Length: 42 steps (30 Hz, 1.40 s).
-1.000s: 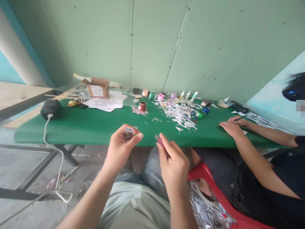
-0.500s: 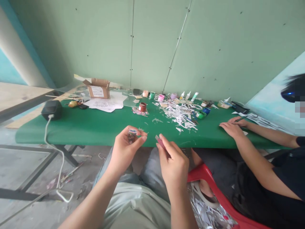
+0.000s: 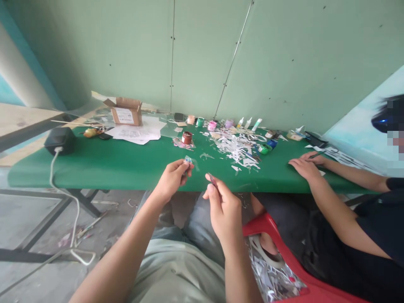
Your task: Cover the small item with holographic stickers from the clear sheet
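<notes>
My left hand (image 3: 172, 179) is closed in a pinch around a small, partly clear piece with blue and white colouring (image 3: 188, 160), over the front part of the green table (image 3: 126, 166). Fingers hide most of that piece. My right hand (image 3: 224, 210), closed and a little lower, grips a short, flat, dark purplish tool (image 3: 212, 180) between thumb and forefinger. Its kind is unclear, and its tip points up and left, towards my left hand. The two hands are apart.
White paper scraps (image 3: 238, 147) lie beside several paint jars and glue bottles. A brown jar (image 3: 187, 137) stands ahead, with a cardboard box (image 3: 127, 113) and a black power adapter (image 3: 59, 140) leftward. At right, a co-worker's hands (image 3: 307, 164) rest near a red chair (image 3: 268, 225).
My left hand has moved up and right and turned, with its fingers closing over the small piece. My right hand has turned its tool so less of the flat side shows. The view has shifted slightly.
</notes>
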Each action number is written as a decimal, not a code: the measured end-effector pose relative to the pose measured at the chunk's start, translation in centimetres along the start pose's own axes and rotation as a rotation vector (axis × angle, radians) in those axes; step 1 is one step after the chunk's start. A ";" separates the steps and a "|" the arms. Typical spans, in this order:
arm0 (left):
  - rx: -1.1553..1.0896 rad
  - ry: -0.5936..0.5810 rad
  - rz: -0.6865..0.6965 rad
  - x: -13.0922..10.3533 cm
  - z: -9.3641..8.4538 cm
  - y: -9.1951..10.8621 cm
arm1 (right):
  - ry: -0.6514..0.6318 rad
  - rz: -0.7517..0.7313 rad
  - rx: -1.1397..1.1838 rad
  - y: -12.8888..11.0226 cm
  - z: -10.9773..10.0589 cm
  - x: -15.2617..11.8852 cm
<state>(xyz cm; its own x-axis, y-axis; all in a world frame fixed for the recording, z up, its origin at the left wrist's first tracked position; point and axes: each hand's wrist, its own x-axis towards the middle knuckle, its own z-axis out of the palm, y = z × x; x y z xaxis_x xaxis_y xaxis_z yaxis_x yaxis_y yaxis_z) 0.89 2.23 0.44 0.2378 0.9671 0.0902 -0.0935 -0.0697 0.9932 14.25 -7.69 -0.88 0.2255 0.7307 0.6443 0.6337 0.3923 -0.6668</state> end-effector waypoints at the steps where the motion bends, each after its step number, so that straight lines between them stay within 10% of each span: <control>1: -0.016 -0.014 0.014 -1.0 0.3 0.5 | -0.018 0.008 0.012 -0.1 0.1 0.0; 15: 0.030 -0.170 0.080 -8.2 1.4 5.0 | 0.034 -0.165 0.117 -2.2 0.3 -0.6; 42: 0.031 -0.205 0.129 -10.9 1.3 6.1 | 0.127 -0.418 0.035 -3.5 -0.7 -1.4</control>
<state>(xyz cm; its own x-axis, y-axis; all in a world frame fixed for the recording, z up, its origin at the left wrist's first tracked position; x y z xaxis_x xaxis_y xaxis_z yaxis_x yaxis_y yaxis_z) -1.05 -9.03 5.60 0.4174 0.8801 0.2261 -0.1068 -0.1996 0.9740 12.18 -10.51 0.80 0.0451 0.4316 0.9010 0.6650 0.6601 -0.3495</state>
